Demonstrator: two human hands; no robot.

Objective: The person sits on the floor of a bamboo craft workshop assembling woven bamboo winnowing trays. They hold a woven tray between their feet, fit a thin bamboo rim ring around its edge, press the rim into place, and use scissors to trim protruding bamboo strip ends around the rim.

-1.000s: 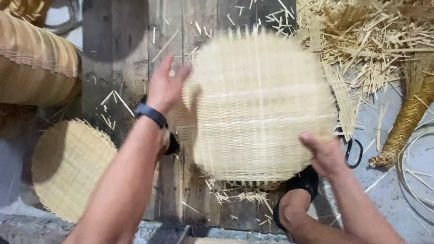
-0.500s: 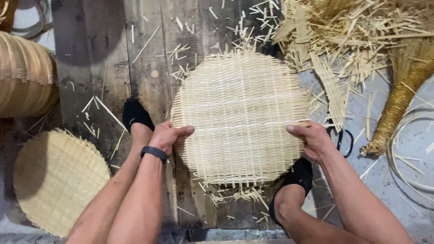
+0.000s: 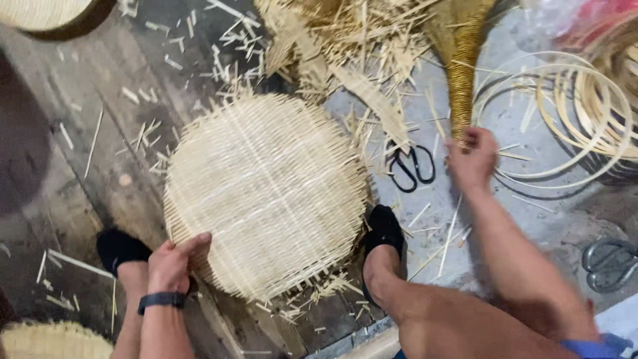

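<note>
A round woven bamboo mat (image 3: 266, 193) with loose strip ends around its rim lies on the dark wooden floor between my two feet. My left hand (image 3: 174, 262), with a black band on its wrist, grips the mat's near-left edge. My right hand (image 3: 473, 158) is off the mat, out to the right. It is closed at the lower end of a bundle of golden strips (image 3: 460, 66), just right of black scissors (image 3: 411, 167). Whether it grips the bundle is unclear.
Bamboo offcuts (image 3: 345, 33) are heaped beyond the mat. Thin bamboo hoops (image 3: 565, 113) lie at the right. Another pair of scissors (image 3: 610, 262) lies near my right knee. A woven piece (image 3: 53, 339) shows at the bottom left, another basket (image 3: 46, 13) at the top left.
My right hand let go of the mat's right edge and moved right to the strip bundle. My left hand slid to the mat's near-left rim. The view swung to the right.
</note>
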